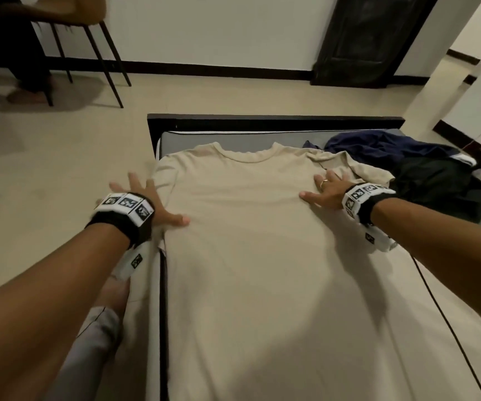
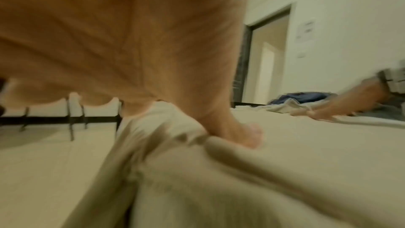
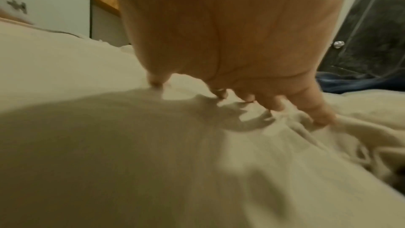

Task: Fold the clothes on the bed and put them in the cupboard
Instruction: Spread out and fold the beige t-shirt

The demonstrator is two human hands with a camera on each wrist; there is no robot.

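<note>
A: Where's the shirt [image 1: 250,227]?

B: Spread flat on the bed [image 1: 233,131], collar toward the far end, hem toward the person. It's beige and covers most of the near mattress. Its left edge hangs over the side of the bed.

A: And the left hand [image 1: 146,201]?

B: At the shirt's left edge, near the sleeve. The fingers [image 1: 133,180] are straight and fanned out past the edge of the bed, gripping nothing. The thumb lies on the cloth. The left wrist view is blurred, but it shows the thumb pressing the bunched fabric [image 2: 175,145] at the bed's side.

A: The right hand [image 1: 324,192]?

B: Flat on the shirt near the right shoulder, palm down, fingers spread, a ring on one. The right wrist view shows the fingertips [image 3: 322,119] touching the cloth, which wrinkles a little beside them. Nothing is grasped.

A: Other clothes?

B: A dark blue garment [image 1: 378,146] lies crumpled at the far right of the bed, touching a black one [image 1: 436,186] just nearer. The shirt's right sleeve reaches toward them.

A: What's around the bed?

B: A pale tiled floor [image 1: 59,169], a chair [image 1: 68,13] at the far left, and a dark door [image 1: 372,39] in the far wall.
</note>
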